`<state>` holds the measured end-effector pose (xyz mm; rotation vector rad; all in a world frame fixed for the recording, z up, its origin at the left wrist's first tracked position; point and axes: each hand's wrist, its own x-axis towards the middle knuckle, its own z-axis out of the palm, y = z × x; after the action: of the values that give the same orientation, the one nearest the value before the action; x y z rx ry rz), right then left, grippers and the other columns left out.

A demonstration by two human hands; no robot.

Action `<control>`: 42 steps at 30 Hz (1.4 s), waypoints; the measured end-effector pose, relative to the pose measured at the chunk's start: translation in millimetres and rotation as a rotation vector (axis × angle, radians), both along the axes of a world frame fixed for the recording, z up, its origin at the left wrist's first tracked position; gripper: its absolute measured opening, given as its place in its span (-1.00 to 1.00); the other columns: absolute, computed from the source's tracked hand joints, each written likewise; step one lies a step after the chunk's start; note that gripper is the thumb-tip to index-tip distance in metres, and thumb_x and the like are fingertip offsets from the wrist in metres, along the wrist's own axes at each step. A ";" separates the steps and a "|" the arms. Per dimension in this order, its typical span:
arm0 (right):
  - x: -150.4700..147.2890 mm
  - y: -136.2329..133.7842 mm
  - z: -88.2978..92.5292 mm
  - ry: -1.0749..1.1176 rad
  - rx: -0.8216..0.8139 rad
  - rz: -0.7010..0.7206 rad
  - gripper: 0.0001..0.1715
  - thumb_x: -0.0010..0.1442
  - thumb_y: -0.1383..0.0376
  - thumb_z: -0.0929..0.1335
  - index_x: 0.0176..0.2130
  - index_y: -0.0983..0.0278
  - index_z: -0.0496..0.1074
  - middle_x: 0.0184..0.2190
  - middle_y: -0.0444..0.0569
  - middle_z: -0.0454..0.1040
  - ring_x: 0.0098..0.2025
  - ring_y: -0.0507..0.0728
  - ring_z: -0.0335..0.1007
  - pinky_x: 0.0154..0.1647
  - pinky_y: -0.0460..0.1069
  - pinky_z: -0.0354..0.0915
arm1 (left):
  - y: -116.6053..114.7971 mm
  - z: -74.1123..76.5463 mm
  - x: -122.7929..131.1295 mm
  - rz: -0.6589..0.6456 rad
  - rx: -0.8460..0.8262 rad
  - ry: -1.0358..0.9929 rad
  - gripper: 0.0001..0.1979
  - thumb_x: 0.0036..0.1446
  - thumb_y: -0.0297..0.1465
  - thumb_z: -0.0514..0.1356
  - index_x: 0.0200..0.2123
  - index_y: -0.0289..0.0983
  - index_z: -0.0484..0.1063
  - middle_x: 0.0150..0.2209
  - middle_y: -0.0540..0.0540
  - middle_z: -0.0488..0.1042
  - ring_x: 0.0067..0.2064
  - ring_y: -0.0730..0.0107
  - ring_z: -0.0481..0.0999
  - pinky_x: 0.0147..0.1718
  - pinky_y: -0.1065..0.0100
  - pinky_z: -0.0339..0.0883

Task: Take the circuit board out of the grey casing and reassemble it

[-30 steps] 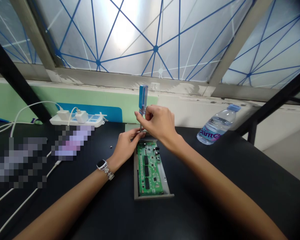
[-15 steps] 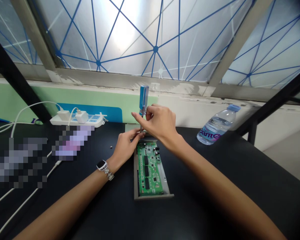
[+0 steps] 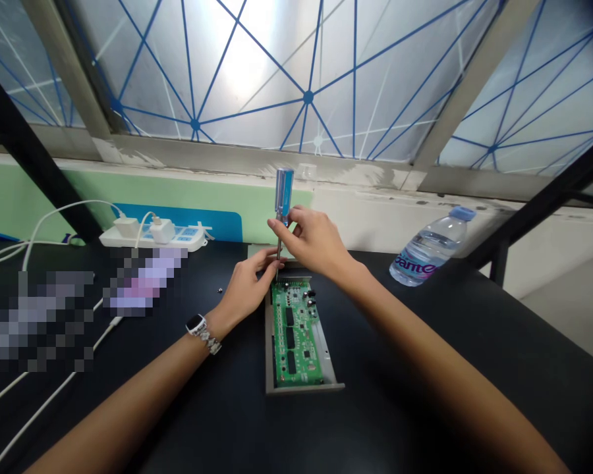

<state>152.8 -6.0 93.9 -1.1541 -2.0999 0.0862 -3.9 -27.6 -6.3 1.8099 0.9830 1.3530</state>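
Observation:
A screwdriver (image 3: 283, 187) with a blue and clear handle stands nearly upright over the far end of a green circuit board (image 3: 296, 336). My right hand (image 3: 319, 240) is closed, thumb and fingers around the lower end of the handle. Around the thin shaft near its tip, the thumb and fingers of my left hand (image 3: 250, 283) are pinched together. The board lies in a shallow metal tray-like case (image 3: 269, 368) on the black table. The tip and whatever it touches are hidden by my left fingers.
A tiny screw-like piece (image 3: 220, 290) lies left of my left hand. Farther left are a power strip (image 3: 178, 238), white cables (image 3: 44, 388) and two blurred-out items. A water bottle (image 3: 427, 247) stands at the right, before the wall and window.
The screwdriver handle has turned, its blue face now on the right side. My right hand has shifted slightly right and down; my left hand stays almost in place.

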 end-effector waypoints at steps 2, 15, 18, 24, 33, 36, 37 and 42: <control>3.9 0.4 2.9 0.038 -0.114 0.062 -0.50 0.33 -0.08 0.28 -0.35 0.27 0.41 -0.51 -0.07 0.48 -0.46 0.09 0.41 -0.41 -0.01 0.12 | 1.4 -0.4 -1.3 -0.029 0.002 -0.011 -0.62 0.35 -0.29 0.14 0.18 -0.26 0.41 0.07 -0.22 0.57 0.09 0.13 0.58 0.17 0.11 0.39; 16.0 3.0 7.4 0.185 -0.412 0.279 -0.58 0.19 0.00 0.43 -0.19 0.30 0.45 -0.39 -0.05 0.55 -0.48 0.07 0.45 -0.44 -0.03 0.27 | -0.9 8.7 -2.7 -0.046 -0.083 -0.079 -0.73 0.28 -0.30 0.21 -0.06 -0.34 0.55 -0.11 -0.23 0.65 -0.04 0.11 0.65 0.05 0.15 0.49; 17.8 6.5 3.8 0.196 -0.452 0.321 -0.70 0.16 0.13 0.46 -0.27 0.31 0.44 -0.35 -0.05 0.54 -0.44 0.05 0.46 -0.43 -0.04 0.29 | -1.2 8.6 -2.1 -0.034 -0.084 -0.094 -0.73 0.26 -0.28 0.23 -0.09 -0.33 0.56 -0.11 -0.22 0.66 -0.05 0.10 0.66 0.04 0.15 0.51; 19.4 10.5 1.2 0.239 -0.528 0.422 -0.81 0.21 0.23 0.42 -0.33 0.33 0.46 -0.44 -0.05 0.54 -0.39 0.09 0.52 -0.30 0.01 0.40 | -1.5 11.3 -0.2 0.018 -0.071 -0.103 -0.73 0.21 -0.25 0.29 -0.13 -0.32 0.59 -0.18 -0.19 0.67 -0.10 0.09 0.67 -0.01 0.15 0.53; 20.8 8.0 5.9 0.262 -0.587 0.430 -0.88 0.20 0.31 0.42 -0.33 0.35 0.49 -0.44 -0.08 0.52 -0.46 0.05 0.51 -0.37 -0.03 0.40 | 0.4 11.4 1.5 0.083 -0.067 -0.069 -0.76 0.15 -0.25 0.32 -0.23 -0.31 0.61 -0.25 -0.17 0.68 -0.18 0.12 0.67 -0.10 0.18 0.54; 21.4 7.3 6.0 0.269 -0.607 0.429 -0.88 0.21 0.30 0.42 -0.32 0.35 0.49 -0.39 -0.07 0.51 -0.50 0.02 0.48 -0.40 -0.04 0.40 | 1.4 11.6 1.6 0.096 -0.060 -0.055 -0.77 0.14 -0.24 0.33 -0.27 -0.31 0.60 -0.28 -0.15 0.67 -0.22 0.15 0.67 -0.16 0.22 0.54; 21.5 7.1 6.1 0.271 -0.611 0.430 -0.88 0.21 0.31 0.41 -0.31 0.35 0.49 -0.37 -0.06 0.51 -0.52 0.01 0.47 -0.42 -0.04 0.39 | 1.6 12.1 1.6 0.099 -0.055 -0.048 -0.77 0.14 -0.24 0.33 -0.27 -0.31 0.60 -0.29 -0.15 0.67 -0.23 0.16 0.66 -0.19 0.23 0.53; 20.8 7.5 6.2 0.264 -0.613 0.440 -0.91 0.24 0.33 0.39 -0.28 0.35 0.48 -0.36 -0.06 0.52 -0.54 -0.01 0.44 -0.44 -0.05 0.39 | 2.3 15.9 1.6 0.094 -0.045 -0.036 -0.78 0.14 -0.25 0.33 -0.29 -0.31 0.57 -0.33 -0.14 0.65 -0.26 0.18 0.65 -0.22 0.26 0.51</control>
<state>173.6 1.5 100.1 -0.9103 -2.1004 1.0889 -2.3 -25.3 9.7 1.7189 1.0828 1.4040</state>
